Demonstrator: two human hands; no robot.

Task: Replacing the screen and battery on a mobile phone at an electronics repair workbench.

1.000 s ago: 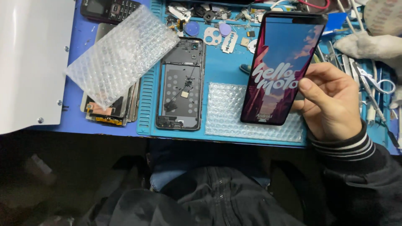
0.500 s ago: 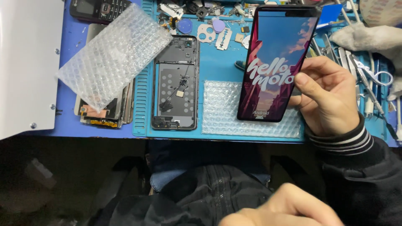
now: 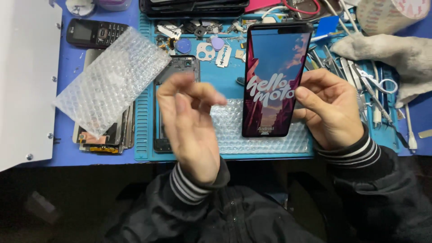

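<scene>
My right hand (image 3: 330,108) grips a black phone screen (image 3: 273,78) by its right edge, held upright above the blue mat; its display is lit with a colourful picture. My left hand (image 3: 189,121) hovers blurred in front of an opened phone frame (image 3: 175,72) that lies on the blue work mat (image 3: 225,83), fingers apart and holding nothing. A flat piece of bubble wrap (image 3: 265,135) lies on the mat under the screen's lower end.
A larger bubble-wrap sheet (image 3: 110,81) covers a stack of phone parts at the left. A white panel (image 3: 24,81) is at far left, a small keypad phone (image 3: 92,32) behind. Tweezers, scissors (image 3: 375,85) and a grey cloth (image 3: 387,51) lie at right.
My left hand has come up from below into the middle of the view, over the opened phone frame. The screen stays in my right hand, now held more upright.
</scene>
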